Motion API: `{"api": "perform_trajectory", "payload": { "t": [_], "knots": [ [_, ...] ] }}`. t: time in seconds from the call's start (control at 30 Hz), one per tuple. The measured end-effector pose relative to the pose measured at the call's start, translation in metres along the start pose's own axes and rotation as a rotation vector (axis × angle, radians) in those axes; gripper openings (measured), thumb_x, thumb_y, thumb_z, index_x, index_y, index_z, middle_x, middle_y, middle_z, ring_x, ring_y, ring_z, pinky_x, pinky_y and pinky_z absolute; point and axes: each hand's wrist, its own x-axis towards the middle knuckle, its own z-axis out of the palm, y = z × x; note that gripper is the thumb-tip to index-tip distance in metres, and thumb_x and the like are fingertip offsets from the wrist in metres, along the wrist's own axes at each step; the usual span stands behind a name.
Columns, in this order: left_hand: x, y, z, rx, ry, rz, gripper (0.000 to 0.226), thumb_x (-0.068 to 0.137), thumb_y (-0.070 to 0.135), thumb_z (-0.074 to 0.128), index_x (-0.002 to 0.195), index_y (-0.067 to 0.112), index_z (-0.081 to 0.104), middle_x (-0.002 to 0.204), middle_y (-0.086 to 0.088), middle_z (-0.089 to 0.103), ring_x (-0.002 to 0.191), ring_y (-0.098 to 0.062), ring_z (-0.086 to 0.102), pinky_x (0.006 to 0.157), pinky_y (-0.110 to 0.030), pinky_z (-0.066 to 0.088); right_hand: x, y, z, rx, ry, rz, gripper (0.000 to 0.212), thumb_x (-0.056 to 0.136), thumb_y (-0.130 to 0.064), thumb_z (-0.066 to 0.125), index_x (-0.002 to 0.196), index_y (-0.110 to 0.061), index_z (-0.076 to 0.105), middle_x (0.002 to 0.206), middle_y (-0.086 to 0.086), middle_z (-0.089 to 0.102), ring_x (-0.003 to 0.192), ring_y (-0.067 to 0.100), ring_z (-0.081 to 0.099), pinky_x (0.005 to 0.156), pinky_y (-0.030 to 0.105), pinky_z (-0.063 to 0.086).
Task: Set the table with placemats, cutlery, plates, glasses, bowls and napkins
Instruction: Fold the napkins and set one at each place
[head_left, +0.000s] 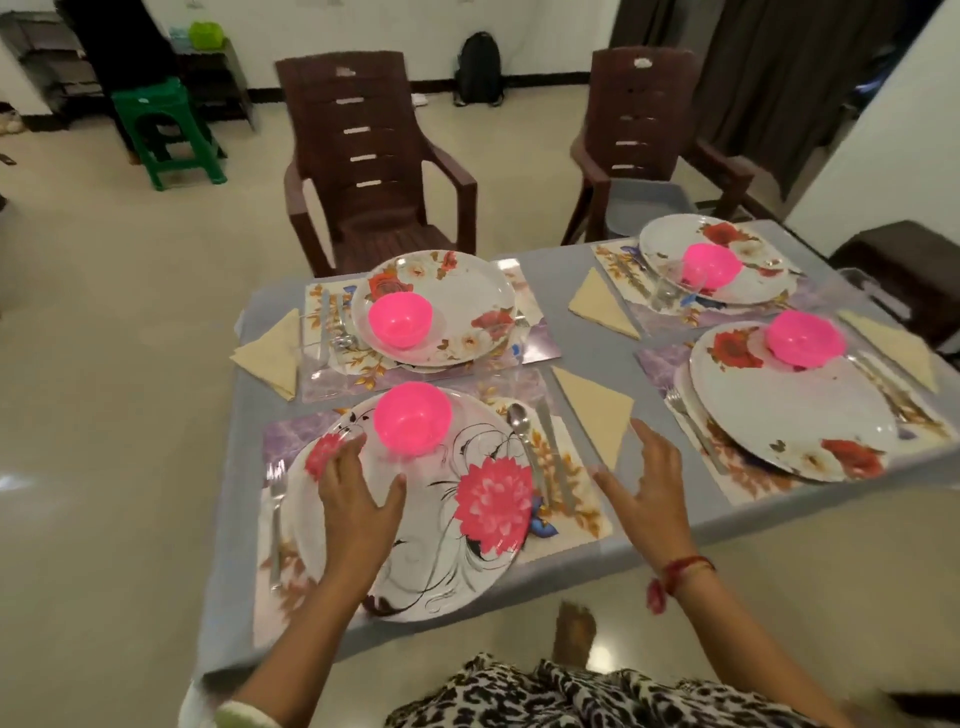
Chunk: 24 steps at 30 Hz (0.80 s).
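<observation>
My left hand (358, 499) is over the near white plate with a pink flower (467, 519), thumb and fingers curved round a faint clear glass (376, 460) beside the pink bowl (411, 418). My right hand (649, 483) hovers open with spread fingers over the grey table (649, 525), just short of a cream folded napkin (597, 410). A spoon (519, 421) and knife (556, 457) lie right of this plate and a fork (276, 519) lies left of it, all on a floral placemat (571, 514).
Three other settings carry floral plates with pink bowls (400, 318) (710, 265) (805, 338), cutlery and napkins. A clear glass (675, 286) stands by the far right plate. Two brown plastic chairs (374, 156) (644, 130) face the far edge. A green stool (166, 130) stands back left.
</observation>
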Motion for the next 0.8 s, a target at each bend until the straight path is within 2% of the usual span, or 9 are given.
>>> {"api": "perform_trajectory", "payload": {
  "t": [0.07,0.17,0.27,0.37,0.43,0.5,0.6,0.73,0.8],
  "knots": [
    [0.002,0.018,0.016,-0.035,-0.023,0.034,0.059,0.085,0.015,0.067,0.137,0.013,0.038,0.141,-0.011,0.031,0.13,-0.025,0.028,0.104,-0.039,0.03,0.002,0.015,-0.025,0.034,0.056,0.036,0.063,0.081,-0.033,0.069,0.135,-0.029,0.038,0.138,-0.002,0.032,0.128,0.02,0.036,0.104,0.049,0.039],
    [0.005,0.045,0.038,-0.078,-0.04,0.085,0.051,0.087,0.016,0.065,0.133,0.018,0.044,0.135,-0.009,0.037,0.127,-0.027,0.034,0.099,-0.04,0.034,0.009,0.033,-0.065,0.051,0.139,0.029,0.045,0.084,-0.025,0.068,0.123,-0.028,0.047,0.13,0.0,0.038,0.123,0.02,0.041,0.103,0.049,0.04],
    [0.005,0.086,0.068,-0.119,-0.073,0.183,0.042,0.088,0.016,0.063,0.127,0.021,0.049,0.126,-0.002,0.044,0.12,-0.022,0.041,0.094,-0.033,0.035,0.018,0.057,-0.113,0.037,0.233,0.03,0.03,0.085,-0.026,0.067,0.112,-0.023,0.055,0.119,0.006,0.046,0.111,0.023,0.049,0.098,0.043,0.044],
    [0.001,0.131,0.107,-0.159,-0.117,0.304,0.034,0.089,0.02,0.062,0.12,0.027,0.052,0.116,0.008,0.047,0.111,-0.014,0.045,0.088,-0.031,0.037,0.03,0.092,-0.157,0.044,0.288,0.098,0.024,0.085,-0.017,0.067,0.108,-0.015,0.062,0.116,0.003,0.049,0.105,0.025,0.057,0.088,0.033,0.048],
    [-0.003,0.164,0.144,-0.178,-0.131,0.35,0.032,0.087,0.022,0.061,0.119,0.027,0.054,0.115,0.009,0.049,0.11,-0.013,0.047,0.087,-0.032,0.039,0.038,0.118,-0.189,0.048,0.294,0.088,0.023,0.085,-0.017,0.066,0.108,-0.015,0.063,0.118,0.0,0.051,0.105,0.016,0.055,0.087,0.031,0.05],
    [-0.008,0.194,0.18,-0.209,-0.142,0.355,0.03,0.088,0.023,0.061,0.117,0.028,0.055,0.115,0.011,0.049,0.112,-0.015,0.048,0.09,-0.033,0.04,0.045,0.136,-0.22,0.075,0.298,0.044,0.021,0.086,-0.016,0.064,0.107,-0.021,0.064,0.117,-0.006,0.055,0.104,0.004,0.053,0.087,0.026,0.05],
    [-0.024,0.245,0.245,-0.253,-0.19,0.38,0.031,0.088,0.017,0.064,0.116,0.028,0.055,0.115,0.01,0.049,0.113,-0.013,0.049,0.093,-0.031,0.041,0.06,0.17,-0.275,0.102,0.332,0.025,0.026,0.088,-0.017,0.063,0.098,-0.041,0.059,0.103,-0.026,0.053,0.099,0.003,0.055,0.074,0.02,0.048],
    [-0.046,0.3,0.311,-0.261,-0.249,0.38,0.029,0.088,0.017,0.064,0.115,0.023,0.056,0.115,0.008,0.049,0.111,-0.014,0.049,0.087,-0.023,0.039,0.085,0.219,-0.334,0.093,0.343,0.112,0.019,0.088,-0.018,0.063,0.103,-0.03,0.061,0.103,-0.009,0.052,0.097,0.012,0.059,0.067,0.017,0.045],
    [-0.053,0.316,0.336,-0.263,-0.247,0.364,0.029,0.087,0.023,0.065,0.115,0.024,0.056,0.115,0.01,0.05,0.113,-0.015,0.049,0.091,-0.028,0.039,0.099,0.236,-0.357,0.089,0.334,0.126,0.018,0.088,-0.018,0.063,0.104,-0.026,0.062,0.106,-0.006,0.053,0.098,0.01,0.059,0.067,0.017,0.044]
  ]
}}
